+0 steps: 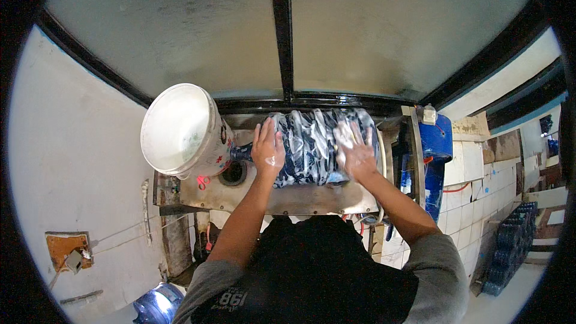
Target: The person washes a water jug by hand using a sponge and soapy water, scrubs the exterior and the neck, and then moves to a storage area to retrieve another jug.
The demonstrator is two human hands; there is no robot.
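Observation:
A large blue water jug (310,148), coated in white suds, lies on its side across a metal-topped bench (252,195), its neck towards the left. My left hand (268,146) rests flat on the jug's shoulder near the neck, fingers extended, with foam at the wrist. Against the jug's right part lies my right hand (355,148), soapy and slightly blurred, its fingers spread. Neither hand is closed around the jug. The underside of the jug is hidden.
Left of the jug stands a white plastic bucket (220,144), beside red-handled scissors (203,182) and a dark round opening (234,173). A blue drum (435,137) is at the right. Framed glass panels (360,31) rise behind the bench. Another jug (159,303) is at lower left.

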